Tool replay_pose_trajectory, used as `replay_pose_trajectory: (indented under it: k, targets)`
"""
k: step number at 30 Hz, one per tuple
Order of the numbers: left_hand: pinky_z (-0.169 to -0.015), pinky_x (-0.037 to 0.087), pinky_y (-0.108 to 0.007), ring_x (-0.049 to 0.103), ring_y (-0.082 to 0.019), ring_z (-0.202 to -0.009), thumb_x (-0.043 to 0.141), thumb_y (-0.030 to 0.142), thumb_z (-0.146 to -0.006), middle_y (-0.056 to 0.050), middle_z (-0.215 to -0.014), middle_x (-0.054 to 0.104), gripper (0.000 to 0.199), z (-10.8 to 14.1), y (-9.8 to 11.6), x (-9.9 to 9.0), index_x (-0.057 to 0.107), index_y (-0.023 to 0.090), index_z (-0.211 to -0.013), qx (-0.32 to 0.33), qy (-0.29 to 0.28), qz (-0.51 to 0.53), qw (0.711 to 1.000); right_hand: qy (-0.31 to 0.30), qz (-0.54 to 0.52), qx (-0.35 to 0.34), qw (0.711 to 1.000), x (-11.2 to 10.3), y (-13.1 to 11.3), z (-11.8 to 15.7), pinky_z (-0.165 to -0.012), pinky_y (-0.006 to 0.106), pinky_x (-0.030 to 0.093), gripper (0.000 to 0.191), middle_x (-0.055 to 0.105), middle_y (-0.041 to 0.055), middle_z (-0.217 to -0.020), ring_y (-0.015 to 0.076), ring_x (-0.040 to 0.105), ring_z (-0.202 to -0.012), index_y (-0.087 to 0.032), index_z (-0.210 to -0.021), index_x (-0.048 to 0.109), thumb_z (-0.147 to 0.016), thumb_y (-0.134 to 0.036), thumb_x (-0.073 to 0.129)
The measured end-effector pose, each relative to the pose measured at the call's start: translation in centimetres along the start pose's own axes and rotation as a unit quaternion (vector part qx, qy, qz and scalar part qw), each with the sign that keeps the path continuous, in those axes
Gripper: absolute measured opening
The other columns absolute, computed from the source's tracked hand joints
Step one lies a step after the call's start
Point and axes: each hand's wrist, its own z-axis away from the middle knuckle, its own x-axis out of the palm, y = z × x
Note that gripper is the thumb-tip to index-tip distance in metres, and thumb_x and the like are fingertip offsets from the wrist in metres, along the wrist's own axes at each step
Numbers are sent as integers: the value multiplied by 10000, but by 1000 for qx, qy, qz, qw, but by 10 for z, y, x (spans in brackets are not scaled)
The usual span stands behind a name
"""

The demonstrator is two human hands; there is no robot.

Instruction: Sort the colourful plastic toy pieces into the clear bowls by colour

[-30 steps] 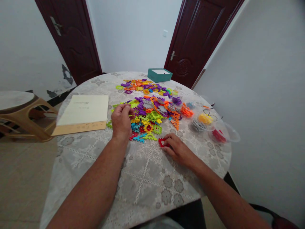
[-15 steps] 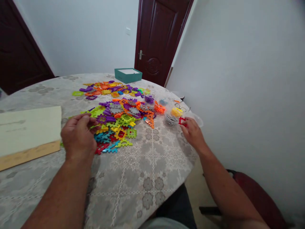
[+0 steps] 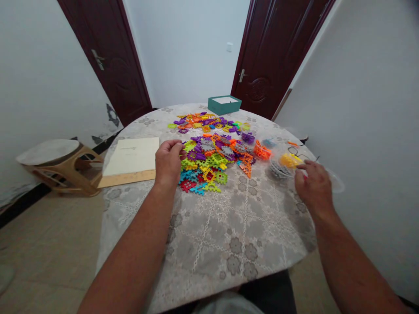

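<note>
My left hand [image 3: 168, 159] is at the left edge of a heap of colourful toothed plastic building pieces [image 3: 209, 159]. Its fingers are closed, and what they hold, if anything, is hidden. On the right side of the table, my right hand [image 3: 313, 185] is beside clear plastic bowls. A bit of a red toothed piece [image 3: 305, 177] shows between its thumb and fingers; the rest is covered. Close by are a bowl of grey pieces [image 3: 279, 169], some yellow pieces [image 3: 290, 161] and orange pieces [image 3: 262, 151].
Behind the heap lies a second spread of pieces [image 3: 199, 122], with a green box [image 3: 224, 105] beyond. Purple pieces [image 3: 248, 138] fill another bowl. Eyeglasses [image 3: 297, 152] lie at the right. A pale board [image 3: 134, 152] is at the left, near a stool [image 3: 62, 163] on the floor.
The view has swung left, so the table sits further right and the stool shows. My right hand has turned more palm-down by the bowls, covering most of the red piece.
</note>
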Motion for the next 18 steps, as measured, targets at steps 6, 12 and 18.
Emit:
replay_pose_trajectory:
  k: [6,12,18]
  targets:
    - [-878,541,-407,698,-270,-933,625,380,-864,-101,-983,738,218,22,-7,-35,698,216,-987,129,-81,-389,909,-271,-208,-170,924,17,-119,7,-1068,492,499,361,642,139,-1350,287,617,-1246,-247,-1309,637,-960,-326,591]
    - [-940,508,-460,665,-355,-1112,579,489,-937,-186,-1155,710,434,68,-32,-57,635,175,-1232,126,-107,-661,732,-345,-165,-180,906,55,-171,5,-1118,482,438,592,551,169,-1470,328,539,-1337,-216,-1435,559,-894,-402,712]
    - [-989,492,-466,620,-374,-1207,676,597,-867,-206,-1297,642,721,84,-51,-44,524,153,-1414,135,-92,-670,724,-297,-152,-146,931,76,-182,14,-1101,470,428,566,560,185,-1418,335,511,-1313,-186,-1401,576,-940,-508,646]
